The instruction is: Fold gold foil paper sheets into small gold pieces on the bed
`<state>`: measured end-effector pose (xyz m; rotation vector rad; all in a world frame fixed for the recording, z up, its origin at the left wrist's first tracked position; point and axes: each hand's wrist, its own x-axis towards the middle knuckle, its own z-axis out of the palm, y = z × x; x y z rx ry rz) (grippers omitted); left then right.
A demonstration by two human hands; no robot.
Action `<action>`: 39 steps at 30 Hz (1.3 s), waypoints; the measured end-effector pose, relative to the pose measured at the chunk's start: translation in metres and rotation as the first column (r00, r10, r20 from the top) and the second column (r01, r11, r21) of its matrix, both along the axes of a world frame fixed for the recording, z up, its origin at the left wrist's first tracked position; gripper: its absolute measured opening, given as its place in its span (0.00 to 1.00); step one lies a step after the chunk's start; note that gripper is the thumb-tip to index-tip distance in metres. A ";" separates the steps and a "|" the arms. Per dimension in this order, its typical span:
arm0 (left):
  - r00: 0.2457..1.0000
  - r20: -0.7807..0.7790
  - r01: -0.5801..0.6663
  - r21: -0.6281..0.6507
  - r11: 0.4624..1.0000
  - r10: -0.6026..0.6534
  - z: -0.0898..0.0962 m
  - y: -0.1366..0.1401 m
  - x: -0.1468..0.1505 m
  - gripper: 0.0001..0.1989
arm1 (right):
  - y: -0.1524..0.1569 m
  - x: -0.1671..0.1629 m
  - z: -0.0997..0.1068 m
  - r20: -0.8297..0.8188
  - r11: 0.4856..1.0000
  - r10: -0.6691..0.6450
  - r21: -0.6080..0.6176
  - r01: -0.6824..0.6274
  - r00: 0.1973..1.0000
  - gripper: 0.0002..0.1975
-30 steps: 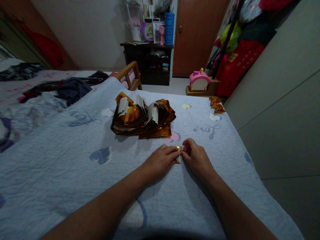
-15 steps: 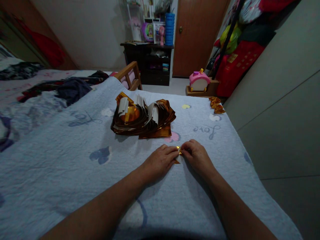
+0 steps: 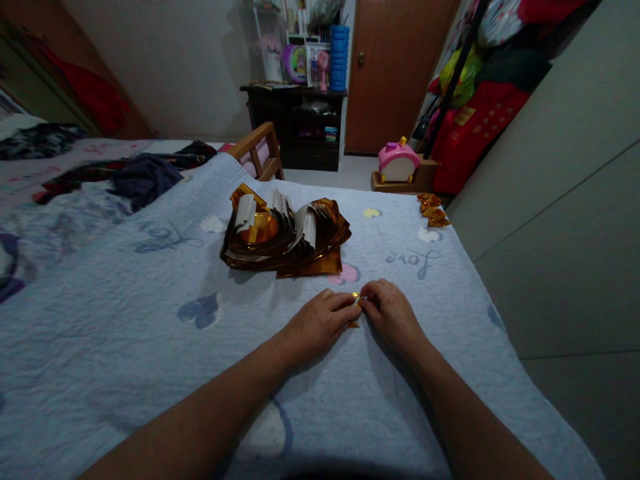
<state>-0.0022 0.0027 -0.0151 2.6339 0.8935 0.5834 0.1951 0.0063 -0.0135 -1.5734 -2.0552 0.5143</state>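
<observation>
A small folded piece of gold foil paper [image 3: 354, 325] lies on the bed sheet, mostly covered by fingers. My left hand [image 3: 320, 320] is closed over it from the left, fingertips pressing it down. From the right, my right hand [image 3: 393, 312] pinches its edge between thumb and fingers. Just beyond my hands sits a thick, curled stack of gold foil papers [image 3: 260, 257] with pale inner sides showing. At the bed's far right edge are several folded gold foil pieces [image 3: 433, 212].
The pale blue sheet [image 3: 150, 347] with hearts and lettering spreads under everything. Dark clothes [image 3: 145, 177] lie at the left. Beyond the bed's far edge are a wooden chair [image 3: 270, 153], a dark cabinet [image 3: 260, 127] and a pink toy [image 3: 399, 160]. A pale cabinet panel [image 3: 565, 233] rises at the right.
My right fingertips have shifted slightly left, closer to my left fingers, covering more of the foil paper. The stack and folded pieces stay where they were.
</observation>
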 end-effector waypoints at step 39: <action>1.000 0.015 -0.003 0.018 1.000 0.002 -0.006 0.001 0.000 0.13 | 0.019 0.004 0.011 0.166 0.974 0.217 -0.103 -0.202 0.962 0.06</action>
